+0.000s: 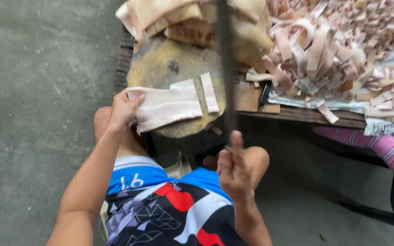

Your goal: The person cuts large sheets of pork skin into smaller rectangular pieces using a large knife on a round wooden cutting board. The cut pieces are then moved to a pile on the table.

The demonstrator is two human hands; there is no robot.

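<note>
Left hand [123, 110] presses down on the left end of a pale slab of pork skin [165, 107], fingers curled over its edge, pinning it flat. Right hand [234, 171] is closed in a fist around the handle of a long dark cleaver [226, 68]; thumb up along the grip. The blade is raised, seen edge-on and blurred, its long axis running away from the person, from the fist up toward the top of the view.

The slab lies on a round wooden chopping block [160, 68], long axis left to right, its cut end facing right toward the blade. Just beside that end, apart from it, one narrow cut strip [209, 92] lies with its length running front to back; a smaller piece [182, 84] sits above the slab.

Block rests at the left end of a low wooden platform [297, 115]. Right of it, a large heap of cut strips [338, 45]. Uncut folded slabs [178, 16] are stacked behind the block. Bare concrete floor [37, 91] to the left. A pink striped sleeve [388, 150] shows at lower right.
</note>
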